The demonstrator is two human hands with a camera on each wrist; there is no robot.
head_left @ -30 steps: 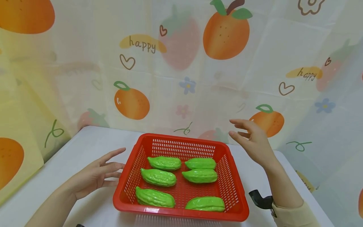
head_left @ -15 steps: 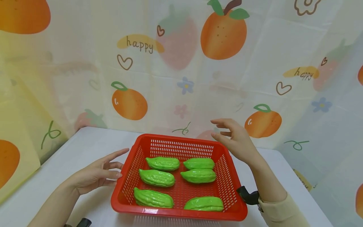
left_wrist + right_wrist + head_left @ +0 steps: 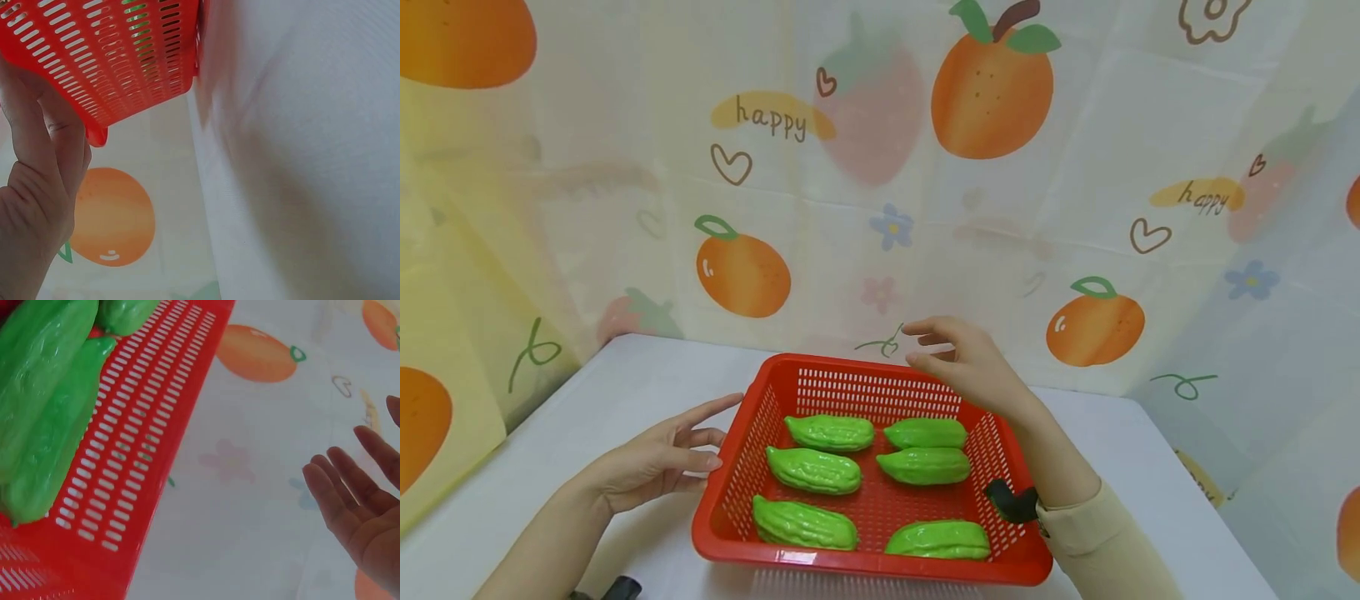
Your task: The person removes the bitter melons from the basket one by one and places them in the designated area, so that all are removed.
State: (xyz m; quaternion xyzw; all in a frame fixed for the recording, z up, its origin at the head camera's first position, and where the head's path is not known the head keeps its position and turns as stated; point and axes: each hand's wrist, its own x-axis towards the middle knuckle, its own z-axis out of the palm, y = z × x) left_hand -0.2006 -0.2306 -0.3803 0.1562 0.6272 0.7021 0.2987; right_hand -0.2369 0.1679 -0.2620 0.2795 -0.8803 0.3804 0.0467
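A red slotted plastic basket (image 3: 865, 565) holds several glossy green ridged gourds, like bitter melons, lying in two columns; one bitter melon (image 3: 816, 471) is in the left column and another (image 3: 925, 465) in the right. At the left rim, my left hand (image 3: 655, 462) touches the basket with spread, relaxed fingers; the left wrist view has its fingers (image 3: 37, 137) against the outer wall. Over the basket's far right rim hovers my right hand (image 3: 973, 362), fingers loosely bent and holding nothing. In the right wrist view, the right hand (image 3: 369, 519) is apart from the basket wall (image 3: 134, 434).
The basket stands on a white-covered table (image 3: 617, 392). Behind it hangs a pale curtain (image 3: 820, 275) printed with fruit, hearts and flowers. A black wrist mount (image 3: 1011, 502) on the right arm overlaps the basket's right wall.
My right hand has moved left, from beyond the basket's right side to above its far rim. The left hand has shifted slightly toward the rim. The gourds have kept their places.
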